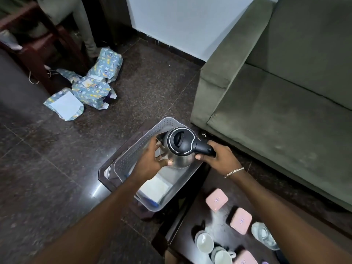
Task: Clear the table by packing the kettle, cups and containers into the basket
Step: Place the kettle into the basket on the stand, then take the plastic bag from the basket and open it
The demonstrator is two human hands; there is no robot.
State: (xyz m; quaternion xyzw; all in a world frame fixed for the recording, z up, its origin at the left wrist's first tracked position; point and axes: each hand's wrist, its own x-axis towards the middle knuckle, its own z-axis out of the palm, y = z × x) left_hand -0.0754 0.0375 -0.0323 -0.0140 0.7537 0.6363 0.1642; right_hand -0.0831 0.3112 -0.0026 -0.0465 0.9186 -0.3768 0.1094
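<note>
A steel kettle (180, 144) with a black lid and handle hangs over the far end of a translucent grey basket (131, 151). My right hand (217, 158) grips its black handle. My left hand (152, 159) holds the kettle's steel body from the left, fingers curled round it. White paper lies on the basket's bottom. The basket stands on a small dark table (103, 173). On a nearer dark table (192, 212) stand two pink square containers (216, 200) (241, 221), a third pink container (244, 259) at the bottom edge, white cups (204, 242) (222, 257) and a clear glass container (263, 235).
A green sofa (276, 92) fills the right side, close to the basket. Torn blue wrapping paper (91, 86) lies on the dark stone floor at the left. A dark wooden chair (38, 44) and a person's leg (85, 31) are at the top left.
</note>
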